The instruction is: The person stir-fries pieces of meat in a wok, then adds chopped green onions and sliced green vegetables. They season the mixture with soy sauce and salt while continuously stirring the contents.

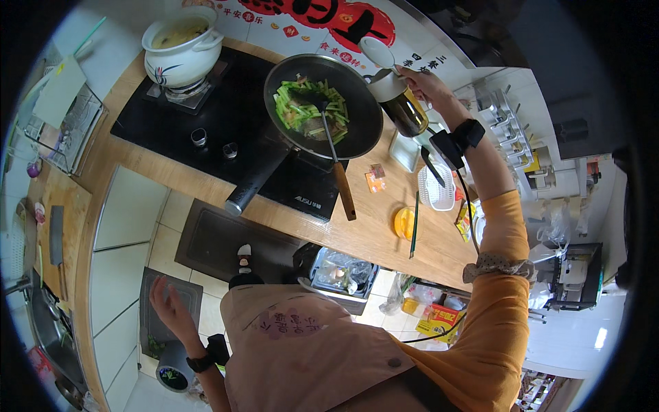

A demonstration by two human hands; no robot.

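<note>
My right hand is at the rim of a dark pot or jar with a pale top, beside the wok. A round white lid or ladle bowl stands out from its fingers; which of the two, I cannot tell. My left hand hangs empty over the floor, fingers apart. Cut green stalks and some meat-like pieces lie in a dark wok on the black cooktop. A spatula with a wooden handle rests in the wok, its dark blade on the food.
A white lidless soup pot stands on the left burner. Right of the cooktop are a white basket, an orange-yellow container and green chopsticks. A cleaver lies on the cutting board at far left.
</note>
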